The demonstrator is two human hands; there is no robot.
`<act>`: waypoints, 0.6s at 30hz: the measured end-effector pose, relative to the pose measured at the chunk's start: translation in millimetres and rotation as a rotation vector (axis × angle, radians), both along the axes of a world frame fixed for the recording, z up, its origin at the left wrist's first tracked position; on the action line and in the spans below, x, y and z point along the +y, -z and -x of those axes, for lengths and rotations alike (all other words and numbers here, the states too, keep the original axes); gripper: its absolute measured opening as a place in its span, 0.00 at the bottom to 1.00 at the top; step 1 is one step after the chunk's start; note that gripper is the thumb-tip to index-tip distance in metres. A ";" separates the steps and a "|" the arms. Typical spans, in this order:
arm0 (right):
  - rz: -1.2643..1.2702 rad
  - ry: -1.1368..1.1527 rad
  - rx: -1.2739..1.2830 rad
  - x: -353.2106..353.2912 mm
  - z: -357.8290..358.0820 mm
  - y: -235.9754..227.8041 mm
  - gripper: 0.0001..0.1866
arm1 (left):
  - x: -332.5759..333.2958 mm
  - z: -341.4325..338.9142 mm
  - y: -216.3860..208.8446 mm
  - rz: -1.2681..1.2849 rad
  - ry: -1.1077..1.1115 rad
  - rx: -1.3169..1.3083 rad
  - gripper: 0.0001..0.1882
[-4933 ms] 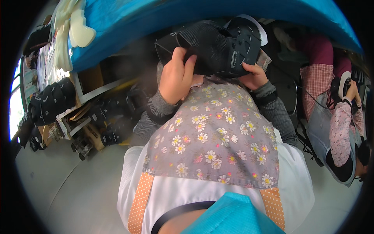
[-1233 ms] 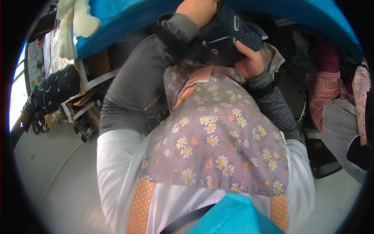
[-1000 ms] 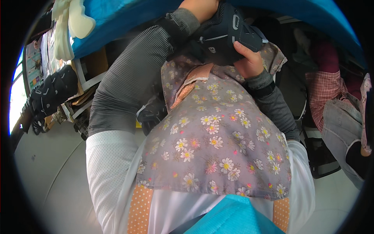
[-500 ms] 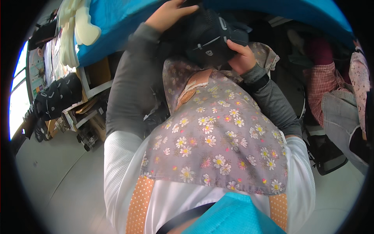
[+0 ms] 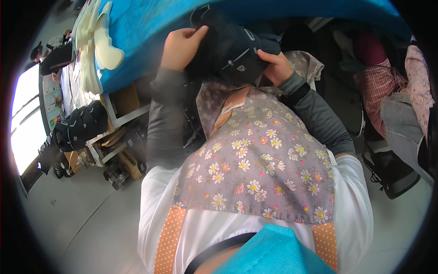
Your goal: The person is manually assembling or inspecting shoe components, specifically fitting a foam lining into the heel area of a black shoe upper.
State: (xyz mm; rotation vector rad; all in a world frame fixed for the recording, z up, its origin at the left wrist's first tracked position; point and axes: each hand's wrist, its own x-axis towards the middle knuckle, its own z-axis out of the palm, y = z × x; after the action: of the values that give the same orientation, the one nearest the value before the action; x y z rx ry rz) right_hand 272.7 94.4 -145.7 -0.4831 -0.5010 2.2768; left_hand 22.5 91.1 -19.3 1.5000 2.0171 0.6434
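Near the edge of the blue-covered table, above my lap, I hold a black sewn fabric piece [image 5: 242, 55] with pale piping and a small light emblem. Its exact kind cannot be made out. My right hand [image 5: 278, 68] grips its right side, thumb on top and the other fingers mostly hidden beneath. My left hand [image 5: 181, 49] is at its left side, thumb and forefinger pinched at a dark edge. What lies between those fingertips is blurred. A thin pale loop shows at the far end of the piece. A flowered apron [image 5: 255, 155] covers my lap.
The blue-covered table [image 5: 141, 34] runs across the far side, with cream foot-shaped forms [image 5: 107, 48] at its left end. A stack of similar black pieces [image 5: 80, 125] lies on a wheeled rack [image 5: 114, 173] at the left. Another person's checked sleeve [image 5: 378, 96] is at the right.
My left hand has come back toward me and to the left, from the piece's far end to its left side. My right hand keeps its grip. The whole view has shifted slightly.
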 end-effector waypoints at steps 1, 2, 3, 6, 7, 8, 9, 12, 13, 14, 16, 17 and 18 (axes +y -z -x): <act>-0.017 0.004 -0.009 1.0 -2.2 3.0 0.20 | -0.2 0.7 -3.3 0.046 -0.040 -0.115 0.22; -0.016 0.012 -0.009 1.7 -4.7 5.4 0.20 | 2.7 1.8 0.5 0.048 -0.032 -0.115 0.22; -0.029 0.002 -0.008 -0.1 -5.0 2.3 0.20 | -0.1 3.7 3.9 -0.016 0.010 -0.143 0.20; 0.008 -0.003 0.001 -5.3 -1.6 -9.1 0.19 | 2.2 -4.1 -6.5 -0.216 -0.037 0.003 0.15; 0.051 0.001 0.009 -4.9 -0.5 -12.1 0.17 | 5.9 -7.6 -15.6 -0.237 -0.040 0.110 0.15; 0.049 0.000 0.008 -5.6 -0.5 -12.8 0.17 | 8.1 -9.2 -19.6 -0.256 -0.044 0.216 0.14; 0.054 -0.013 0.043 -8.0 0.4 -14.9 0.17 | 11.8 -5.4 -13.1 -0.323 -0.012 0.312 0.14; 0.081 -0.029 0.088 -14.2 1.6 -21.5 0.18 | 18.7 -20.2 10.6 -0.523 -0.001 0.555 0.13; 0.085 -0.034 0.116 -16.2 1.0 -21.3 0.18 | 19.4 -28.5 7.4 -0.501 0.053 0.582 0.11; 0.090 -0.038 0.144 -17.3 0.6 -20.7 0.18 | 22.7 -32.8 1.2 -0.294 0.233 0.892 0.10; 0.123 -0.040 0.149 -15.9 -2.7 -21.5 0.18 | 34.0 -43.0 7.2 -0.375 0.341 1.082 0.09; 0.148 -0.042 0.158 -14.8 -2.9 -20.8 0.18 | 36.8 -47.9 12.4 -0.477 0.345 1.087 0.06; 0.156 -0.047 0.156 -14.0 -2.9 -18.2 0.18 | 38.2 -50.9 17.3 -0.395 0.348 1.048 0.06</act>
State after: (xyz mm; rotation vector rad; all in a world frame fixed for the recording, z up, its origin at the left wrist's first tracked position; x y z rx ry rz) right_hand 275.6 80.4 -127.5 -0.3697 -0.2608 2.3870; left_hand 73.4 129.4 -36.6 2.7520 2.2639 0.0694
